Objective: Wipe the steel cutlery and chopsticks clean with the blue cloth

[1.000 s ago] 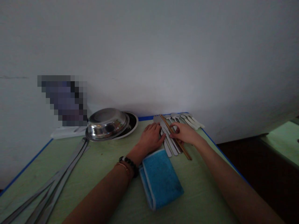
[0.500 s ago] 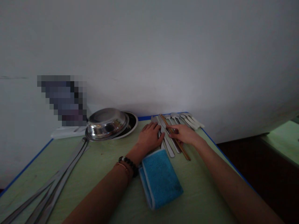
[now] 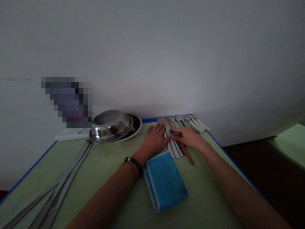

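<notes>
A person's left hand (image 3: 156, 140) lies flat and open, palm down, on a pale green table with a blue edge (image 3: 102, 165), its fingertips touching a row of flat silver metal utensils (image 3: 175, 150) near the far right corner. The right hand (image 3: 188, 137) rests on the same row, fingers drawn together over a pair of brown wooden chopsticks (image 3: 184, 149) lying slantwise across it; whether they clamp the sticks cannot be told. A folded blue towel (image 3: 165, 181) sits just below the hands, a shiny steel bowl (image 3: 111, 125) to the left.
</notes>
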A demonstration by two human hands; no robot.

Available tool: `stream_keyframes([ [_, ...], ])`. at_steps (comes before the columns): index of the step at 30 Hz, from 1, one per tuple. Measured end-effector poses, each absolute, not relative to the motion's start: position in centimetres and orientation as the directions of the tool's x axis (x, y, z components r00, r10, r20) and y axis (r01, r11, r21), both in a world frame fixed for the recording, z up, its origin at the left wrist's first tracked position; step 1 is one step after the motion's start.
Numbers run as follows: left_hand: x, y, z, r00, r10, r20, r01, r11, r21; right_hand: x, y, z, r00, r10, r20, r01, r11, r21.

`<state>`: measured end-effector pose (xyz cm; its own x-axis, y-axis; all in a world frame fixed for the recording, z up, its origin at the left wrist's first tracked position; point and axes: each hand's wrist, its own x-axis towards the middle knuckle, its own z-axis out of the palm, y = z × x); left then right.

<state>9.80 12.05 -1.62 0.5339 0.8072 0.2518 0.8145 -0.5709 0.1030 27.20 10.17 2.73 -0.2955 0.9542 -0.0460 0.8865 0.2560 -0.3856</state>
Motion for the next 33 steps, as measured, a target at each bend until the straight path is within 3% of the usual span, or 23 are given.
stream_keyframes([
  [26,10.1,12.6,-1.5,0.552,0.803,0.223,0.795,-0.588,0.151,27.3,10.6,2.3,-0.362,0.931,-0.053,0.884,0.325,-0.336],
  [33,9.6,13.0,-1.4,0.592,0.79,0.158,0.773,-0.612,0.166,27.6,10.7,2.5,-0.35,0.935,-0.062,0.89,0.311,-0.334],
])
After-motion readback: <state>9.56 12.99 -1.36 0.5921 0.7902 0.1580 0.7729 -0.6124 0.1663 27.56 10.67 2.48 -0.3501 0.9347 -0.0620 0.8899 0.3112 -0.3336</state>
